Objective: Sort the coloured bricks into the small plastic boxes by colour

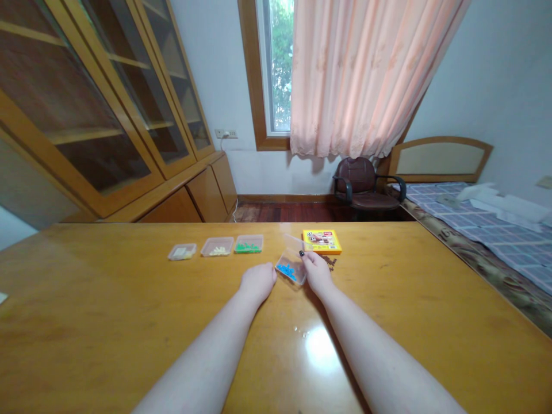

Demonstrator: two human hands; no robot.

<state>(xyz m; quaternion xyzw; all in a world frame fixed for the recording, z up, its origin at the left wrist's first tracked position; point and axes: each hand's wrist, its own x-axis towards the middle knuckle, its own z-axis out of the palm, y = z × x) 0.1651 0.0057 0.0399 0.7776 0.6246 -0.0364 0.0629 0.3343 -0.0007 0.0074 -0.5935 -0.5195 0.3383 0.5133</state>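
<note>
A small clear plastic box (301,279) with blue pieces (286,270) inside is tilted between my hands, its clear lid (293,242) raised at the far side. My right hand (317,271) grips the right side of the box near the lid, thumb on top. At the left corner of the box, my left hand (257,280) is closed with its fingertips against the edge; the fingers' undersides are hidden. Small brown pieces (330,262) lie on the table just beyond my right hand, partly covered by it. Behind them lies a yellow printed box (322,241).
Three more clear plastic containers stand to the left: one with green pieces (249,247), one with cream pieces (218,250), and a smaller box (181,252) with pale contents. Beyond the wooden table (107,322) are a cabinet (129,103), an armchair (362,181) and a bed (478,213).
</note>
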